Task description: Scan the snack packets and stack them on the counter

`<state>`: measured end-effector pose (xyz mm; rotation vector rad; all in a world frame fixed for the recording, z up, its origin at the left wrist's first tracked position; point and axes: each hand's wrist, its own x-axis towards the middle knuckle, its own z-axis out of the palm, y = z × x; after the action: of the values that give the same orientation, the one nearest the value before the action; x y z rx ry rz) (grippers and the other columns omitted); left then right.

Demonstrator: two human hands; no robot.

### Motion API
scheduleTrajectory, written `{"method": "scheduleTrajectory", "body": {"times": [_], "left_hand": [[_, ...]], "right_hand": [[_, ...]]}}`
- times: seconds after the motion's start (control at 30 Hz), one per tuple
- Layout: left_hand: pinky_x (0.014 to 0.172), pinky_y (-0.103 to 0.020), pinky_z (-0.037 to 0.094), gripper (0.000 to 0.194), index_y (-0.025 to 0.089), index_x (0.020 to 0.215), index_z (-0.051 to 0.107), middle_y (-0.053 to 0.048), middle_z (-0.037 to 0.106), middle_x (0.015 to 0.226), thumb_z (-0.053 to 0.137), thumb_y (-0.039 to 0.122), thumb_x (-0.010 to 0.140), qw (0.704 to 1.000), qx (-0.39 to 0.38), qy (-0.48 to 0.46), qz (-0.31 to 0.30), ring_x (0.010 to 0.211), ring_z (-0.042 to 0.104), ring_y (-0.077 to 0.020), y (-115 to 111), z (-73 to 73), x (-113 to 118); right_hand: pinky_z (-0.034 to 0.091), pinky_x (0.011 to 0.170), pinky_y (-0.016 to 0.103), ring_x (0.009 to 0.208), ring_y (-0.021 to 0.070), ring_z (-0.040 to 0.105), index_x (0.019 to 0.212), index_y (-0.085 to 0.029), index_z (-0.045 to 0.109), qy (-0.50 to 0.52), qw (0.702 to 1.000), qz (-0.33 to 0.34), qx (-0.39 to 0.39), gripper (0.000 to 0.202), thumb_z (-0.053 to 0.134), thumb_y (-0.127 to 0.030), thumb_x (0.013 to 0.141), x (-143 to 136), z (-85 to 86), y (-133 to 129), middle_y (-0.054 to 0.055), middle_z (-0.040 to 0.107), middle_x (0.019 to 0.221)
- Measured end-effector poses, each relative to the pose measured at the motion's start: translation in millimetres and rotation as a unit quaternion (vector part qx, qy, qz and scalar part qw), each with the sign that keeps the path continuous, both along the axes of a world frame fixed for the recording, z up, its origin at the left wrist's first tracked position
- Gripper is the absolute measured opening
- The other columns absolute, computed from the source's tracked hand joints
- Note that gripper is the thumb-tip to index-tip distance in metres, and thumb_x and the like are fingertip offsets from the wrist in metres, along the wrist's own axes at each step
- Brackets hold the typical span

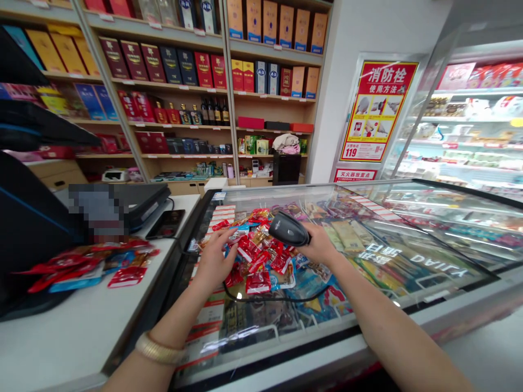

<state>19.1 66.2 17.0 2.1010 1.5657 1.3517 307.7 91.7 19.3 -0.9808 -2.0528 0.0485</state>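
My right hand (321, 245) is wrapped round the handle of a black barcode scanner (288, 228), whose head points left over a heap of small snack packets (259, 253). Most packets are shiny red, with some gold and blue ones among them. At the heap's left edge is my left hand (218, 256), its fingers spread and bent a little; whether the fingertips touch a packet I cannot tell. The heap lies on the glass lid of a chest freezer (261, 321). From the scanner a black cable (281, 299) loops across the glass below the packets.
On the white counter (81, 326) at left lies a second pile of packets (126, 275), beside a dark phone-like slab (166, 223) and a black checkout machine (28, 218). Shelves of boxed bottles (171, 65) stand behind. A lit display fridge (482, 130) is at right.
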Motion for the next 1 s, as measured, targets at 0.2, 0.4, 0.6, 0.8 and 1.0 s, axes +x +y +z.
{"method": "scheduleTrajectory", "body": {"times": [0.2,0.4,0.6,0.8,1.0], "left_hand": [[0.096,-0.049,0.044,0.046,0.019,0.120,0.064,-0.016,0.060,0.114,0.051,0.032,0.078,0.967,-0.002,0.116,0.227,0.108,0.058,-0.0341,-8,22.2,-44],[0.089,-0.071,0.034,0.052,0.015,0.114,0.063,-0.031,0.052,0.124,0.066,0.035,0.066,0.869,-0.178,0.086,0.454,0.118,0.047,-0.0544,-8,26.8,-107],[0.087,-0.069,0.037,0.041,0.018,0.094,0.063,-0.028,0.058,0.119,0.070,0.020,0.053,0.882,-0.189,0.044,0.430,0.117,0.048,-0.0550,7,1.7,-129],[0.083,-0.059,0.047,0.049,0.015,0.102,0.063,-0.025,0.064,0.102,0.070,0.022,0.054,0.888,-0.163,0.106,0.416,0.109,0.055,-0.0497,6,6.5,-129],[0.085,-0.044,0.051,0.062,0.012,0.124,0.055,-0.015,0.069,0.102,0.067,0.027,0.065,0.923,-0.033,0.013,0.383,0.098,0.065,-0.0335,-3,30.2,-97]], "right_hand": [[0.049,0.071,0.031,0.076,0.0222,0.066,0.088,-0.022,0.067,0.012,1.000,-0.001,0.005,0.018,0.063,-0.026,0.070,1,-2.8,2,0.005,0.072,0.083],[0.050,0.071,0.031,0.078,0.0238,0.067,0.091,-0.023,0.069,0.005,1.000,0.001,0.005,0.022,0.064,-0.026,0.070,0,-1.9,2,0.005,0.073,0.083],[0.049,0.069,0.031,0.076,0.0236,0.067,0.089,-0.023,0.069,-0.001,1.000,-0.003,0.009,0.022,0.065,-0.025,0.068,-2,-0.1,0,0.005,0.073,0.081],[0.049,0.069,0.031,0.078,0.0247,0.068,0.090,-0.022,0.068,-0.005,1.000,-0.017,0.003,0.024,0.067,-0.028,0.067,-1,-2.3,2,0.006,0.073,0.083],[0.049,0.068,0.030,0.076,0.0235,0.067,0.091,-0.022,0.068,0.002,1.000,0.001,0.003,0.023,0.067,-0.027,0.068,-3,0.9,-1,0.005,0.073,0.083]]}}
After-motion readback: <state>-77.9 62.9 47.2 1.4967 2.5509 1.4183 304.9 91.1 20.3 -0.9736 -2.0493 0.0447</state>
